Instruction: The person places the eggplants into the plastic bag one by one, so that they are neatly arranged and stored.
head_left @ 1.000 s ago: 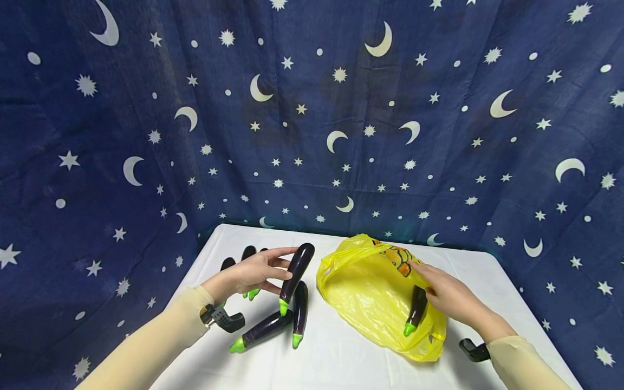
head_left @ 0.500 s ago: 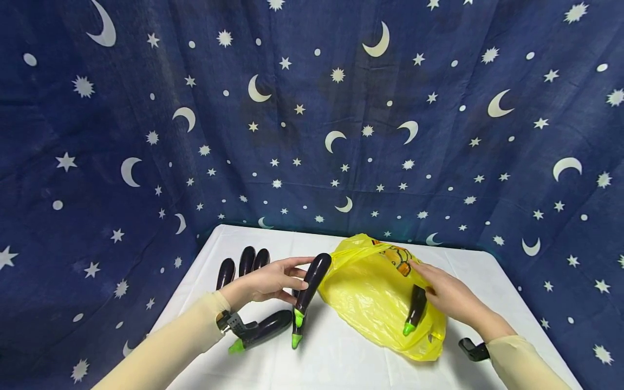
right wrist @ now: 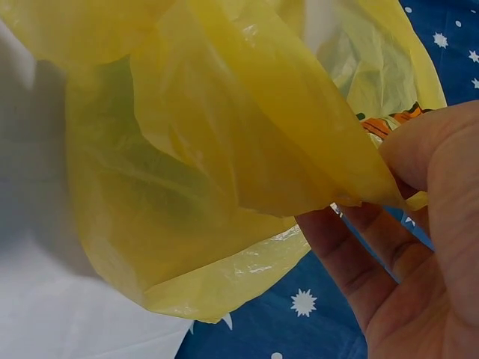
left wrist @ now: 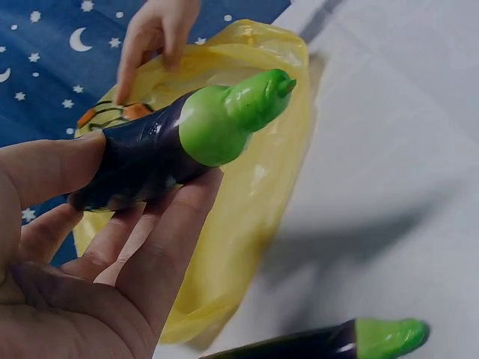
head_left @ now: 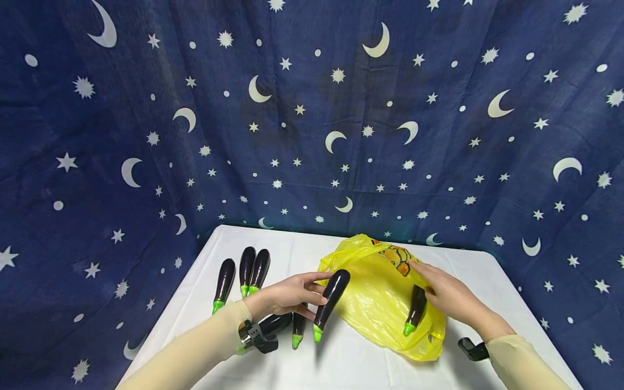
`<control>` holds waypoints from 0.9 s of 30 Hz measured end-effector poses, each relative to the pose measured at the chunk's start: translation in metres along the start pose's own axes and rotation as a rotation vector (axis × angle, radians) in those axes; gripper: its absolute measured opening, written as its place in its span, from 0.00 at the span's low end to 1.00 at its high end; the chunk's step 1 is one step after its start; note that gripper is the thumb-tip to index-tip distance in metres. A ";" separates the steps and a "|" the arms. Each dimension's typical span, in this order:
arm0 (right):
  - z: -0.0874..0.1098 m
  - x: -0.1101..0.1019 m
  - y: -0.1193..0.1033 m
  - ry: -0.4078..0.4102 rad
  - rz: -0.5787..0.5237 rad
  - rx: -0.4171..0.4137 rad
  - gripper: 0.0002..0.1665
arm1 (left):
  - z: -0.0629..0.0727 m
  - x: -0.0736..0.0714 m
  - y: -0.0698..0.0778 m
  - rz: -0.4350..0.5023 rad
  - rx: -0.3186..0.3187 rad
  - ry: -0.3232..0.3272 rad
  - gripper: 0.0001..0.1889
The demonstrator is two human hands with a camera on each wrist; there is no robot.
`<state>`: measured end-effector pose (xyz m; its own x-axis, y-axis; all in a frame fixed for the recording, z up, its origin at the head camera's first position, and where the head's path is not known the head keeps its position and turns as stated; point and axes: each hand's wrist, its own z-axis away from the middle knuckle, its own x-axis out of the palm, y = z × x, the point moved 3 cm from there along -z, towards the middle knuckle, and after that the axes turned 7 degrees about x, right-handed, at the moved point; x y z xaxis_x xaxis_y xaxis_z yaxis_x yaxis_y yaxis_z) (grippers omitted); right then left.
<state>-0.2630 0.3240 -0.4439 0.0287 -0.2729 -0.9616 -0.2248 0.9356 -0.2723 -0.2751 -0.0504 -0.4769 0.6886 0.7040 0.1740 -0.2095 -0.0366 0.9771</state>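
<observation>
My left hand (head_left: 292,292) holds a dark purple eggplant (head_left: 333,295) with a bright green stem end, thumb on one side and fingers beneath. In the left wrist view the green end (left wrist: 217,123) points away from the palm. The held eggplant overlaps the left edge of a yellow plastic bag (head_left: 365,298) in the head view. My right hand (head_left: 450,292) pinches the bag's rim between thumb and fingers, as the right wrist view shows with the thin film (right wrist: 322,172). Another eggplant (head_left: 416,311) shows at the bag's right side, beside my right hand.
Two eggplants, one upright in view (head_left: 299,327) and one slanted (head_left: 276,323), lie under my left hand and wrist, partly hidden. Three more, including the leftmost eggplant (head_left: 226,279), lie at the back left of the white table (head_left: 351,368). A starry blue cloth (head_left: 312,135) hangs behind.
My left hand has moved right and toward the front with the eggplant, up to the bag's left edge. The three eggplants at the back left are uncovered. My right hand has stayed on the bag.
</observation>
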 end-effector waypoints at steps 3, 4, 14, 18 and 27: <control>0.000 0.000 0.000 0.002 -0.002 0.001 0.44 | -0.006 0.007 -0.006 -0.004 -0.009 -0.021 0.38; 0.000 0.000 0.000 0.001 -0.003 -0.001 0.44 | -0.008 0.009 -0.008 -0.008 -0.012 -0.027 0.38; 0.000 -0.001 0.000 0.003 -0.008 0.002 0.44 | -0.031 0.034 -0.022 -0.005 -0.032 -0.077 0.36; 0.000 -0.002 0.000 0.003 -0.004 -0.002 0.43 | -0.039 0.045 -0.029 0.019 -0.053 -0.098 0.36; 0.000 -0.003 -0.001 0.018 0.000 -0.023 0.43 | -0.064 0.059 -0.037 0.015 -0.052 -0.068 0.37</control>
<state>-0.2624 0.3238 -0.4410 0.0115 -0.2769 -0.9608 -0.2469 0.9303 -0.2711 -0.2711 0.0385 -0.5110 0.7302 0.6538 0.1983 -0.2549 -0.0087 0.9669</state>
